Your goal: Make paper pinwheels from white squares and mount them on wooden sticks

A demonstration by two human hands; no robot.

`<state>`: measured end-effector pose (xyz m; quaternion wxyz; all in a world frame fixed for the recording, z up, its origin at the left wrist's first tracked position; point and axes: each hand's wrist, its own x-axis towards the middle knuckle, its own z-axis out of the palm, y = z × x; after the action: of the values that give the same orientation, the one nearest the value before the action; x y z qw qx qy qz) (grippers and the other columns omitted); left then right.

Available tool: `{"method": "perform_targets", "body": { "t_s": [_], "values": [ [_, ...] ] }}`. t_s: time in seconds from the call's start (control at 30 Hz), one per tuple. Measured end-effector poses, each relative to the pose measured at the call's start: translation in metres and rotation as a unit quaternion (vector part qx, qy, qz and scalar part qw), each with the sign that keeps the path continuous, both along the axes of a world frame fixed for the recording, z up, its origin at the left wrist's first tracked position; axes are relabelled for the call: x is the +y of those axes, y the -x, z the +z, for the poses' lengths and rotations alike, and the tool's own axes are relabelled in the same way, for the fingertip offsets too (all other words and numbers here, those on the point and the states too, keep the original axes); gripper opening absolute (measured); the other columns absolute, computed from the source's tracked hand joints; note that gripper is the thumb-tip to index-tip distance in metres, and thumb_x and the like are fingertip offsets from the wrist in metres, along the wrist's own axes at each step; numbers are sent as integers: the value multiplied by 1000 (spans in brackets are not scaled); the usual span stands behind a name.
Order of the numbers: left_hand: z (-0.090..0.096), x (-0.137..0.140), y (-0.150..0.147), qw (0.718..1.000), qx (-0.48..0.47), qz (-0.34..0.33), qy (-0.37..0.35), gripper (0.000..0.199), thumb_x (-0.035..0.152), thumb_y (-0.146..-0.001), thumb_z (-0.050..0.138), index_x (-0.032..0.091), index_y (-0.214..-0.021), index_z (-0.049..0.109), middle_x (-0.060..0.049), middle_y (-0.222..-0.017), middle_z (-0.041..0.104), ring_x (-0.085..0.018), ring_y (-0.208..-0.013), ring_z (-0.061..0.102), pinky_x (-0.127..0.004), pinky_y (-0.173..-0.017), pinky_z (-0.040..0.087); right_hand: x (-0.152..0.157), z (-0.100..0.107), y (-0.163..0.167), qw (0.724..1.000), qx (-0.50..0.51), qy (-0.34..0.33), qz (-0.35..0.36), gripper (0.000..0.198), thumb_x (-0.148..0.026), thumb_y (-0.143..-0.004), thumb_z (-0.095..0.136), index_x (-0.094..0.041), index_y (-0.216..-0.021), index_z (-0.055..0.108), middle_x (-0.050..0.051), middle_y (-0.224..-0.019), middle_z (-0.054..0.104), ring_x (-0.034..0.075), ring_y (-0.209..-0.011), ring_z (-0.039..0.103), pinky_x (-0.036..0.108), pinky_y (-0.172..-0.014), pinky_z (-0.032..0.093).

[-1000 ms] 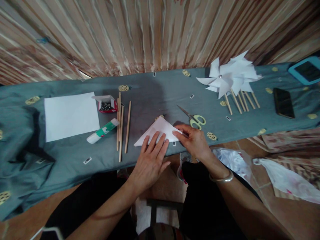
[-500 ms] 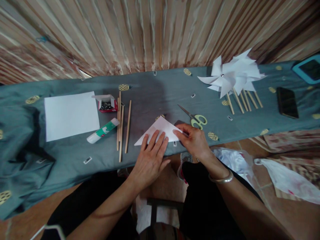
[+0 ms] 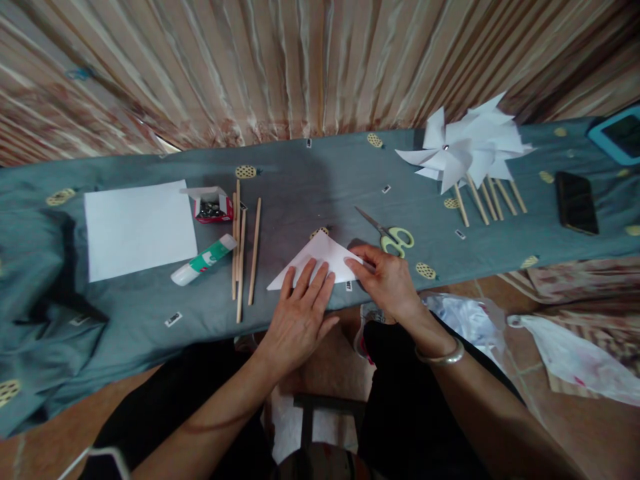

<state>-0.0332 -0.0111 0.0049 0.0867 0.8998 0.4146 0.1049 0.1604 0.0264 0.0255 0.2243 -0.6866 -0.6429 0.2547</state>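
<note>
A white sheet of paper (image 3: 325, 251), folded into a triangle, lies on the cloth near the table's front edge. My left hand (image 3: 303, 310) rests flat over its lower left part, fingers stretched out. At the right corner, my right hand (image 3: 387, 277) pinches the paper between thumb and index finger. Just beyond the right hand lie scissors (image 3: 387, 233) with pale green handles, their blades pointing up and left. The lower edge of the triangle is partly hidden by my left fingers.
Left of the hands are several wooden sticks (image 3: 255, 253), a glue stick (image 3: 204, 260), an open box of small metal pins (image 3: 213, 208) and white paper (image 3: 140, 230). Several paper pinwheels (image 3: 465, 150), a phone (image 3: 576, 203) and a blue-framed device (image 3: 617, 137) lie to the right.
Both hands stay on the folded paper in nearly the same pose. The whole view has shifted very slightly; nothing was picked up or let go.
</note>
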Motion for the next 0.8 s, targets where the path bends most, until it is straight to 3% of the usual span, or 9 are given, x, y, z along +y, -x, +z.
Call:
{"method": "perform_targets", "body": {
  "t_s": [0.33,0.47,0.8],
  "values": [
    [-1,1,0,1000,-3,-2,-1,64,41,-92,50,8,-144,34,-17,-152,39,-36,-144,26,-59,-116,24,1,-1,0,1000,-16,-10,1,22,-34,-86,59,-20,-98,72,3,-80,75,17,-67,67,27,-64,47],
    [-2,1,0,1000,1,-3,1,65,42,-91,52,8,-144,35,-18,-152,39,-37,-144,27,-59,-116,24,0,-1,1,998,-43,-40,8,22,-34,-86,60,-19,-96,72,3,-75,75,19,-66,69,27,-62,48],
    [-1,3,0,1000,3,-4,21,65,41,-91,54,8,-144,35,-18,-152,38,-36,-144,26,-59,-116,23,-5,-4,2,985,-138,-99,43,31,-35,-92,52,-15,-108,69,10,-88,77,23,-77,72,31,-68,52]
  ]
}}
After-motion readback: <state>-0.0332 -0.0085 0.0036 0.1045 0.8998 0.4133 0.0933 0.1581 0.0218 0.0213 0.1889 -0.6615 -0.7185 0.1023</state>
